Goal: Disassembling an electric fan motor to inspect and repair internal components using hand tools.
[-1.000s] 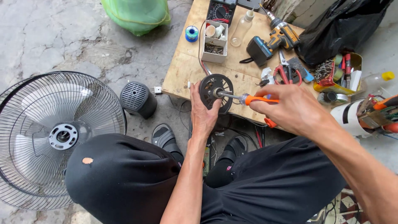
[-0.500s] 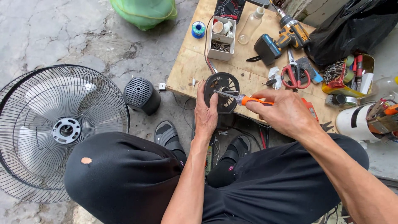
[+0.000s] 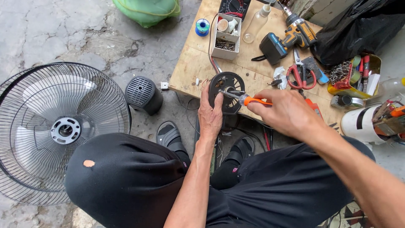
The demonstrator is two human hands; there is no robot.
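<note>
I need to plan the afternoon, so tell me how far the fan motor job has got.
Done: the fan grille and the black rear motor cover lie off on the ground. In hand: the left hand steadies the black motor housing while the right hand works an orange-handled screwdriver into it. Left: cover and grille are not refitted.

**Quick count of the stuff here**

Two hands: left (image 3: 211, 116), right (image 3: 287, 112). One motor (image 3: 225, 84), one screwdriver (image 3: 249, 100). One fan grille (image 3: 63, 126), one black cover (image 3: 143, 93), one drill (image 3: 291, 36), one pair of red scissors (image 3: 300, 77), one blue spool (image 3: 202, 26), one green bag (image 3: 147, 10), two sandals (image 3: 168, 135) (image 3: 242, 147).
</note>
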